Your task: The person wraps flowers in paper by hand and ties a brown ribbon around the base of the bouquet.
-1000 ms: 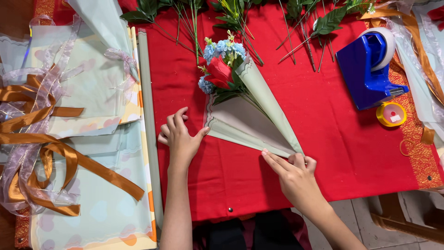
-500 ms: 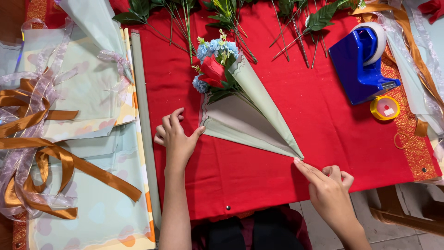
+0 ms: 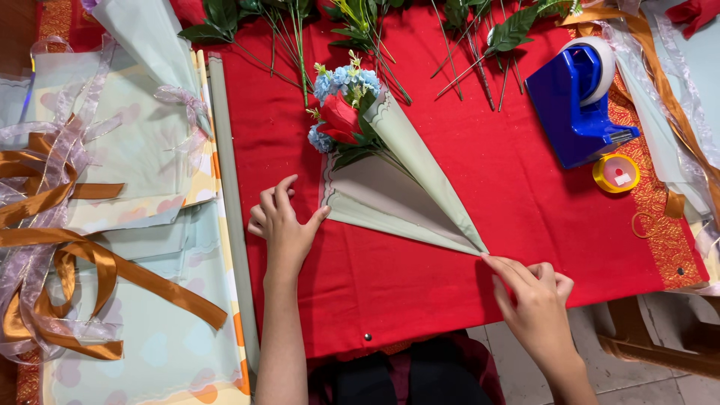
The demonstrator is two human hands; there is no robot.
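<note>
A pale green wrapping paper (image 3: 390,199) lies folded into a cone on the red tablecloth (image 3: 420,300), with a red rose and blue flowers (image 3: 341,112) sticking out of its wide end. My left hand (image 3: 283,225) rests flat by the cone's left corner, thumb touching the paper's edge. My right hand (image 3: 534,296) sits at the cone's pointed tip, fingertips touching it. Neither hand grips anything.
A blue tape dispenser (image 3: 577,97) and a yellow tape measure (image 3: 616,173) lie at the right. Loose green stems (image 3: 360,30) lie along the far edge. Wrapping sheets (image 3: 142,300) and brown ribbons (image 3: 67,255) cover the left side. A paper roll (image 3: 232,210) lies beside them.
My right hand slid right and down along the cone's lower edge to its tip. My left hand stayed at the left corner.
</note>
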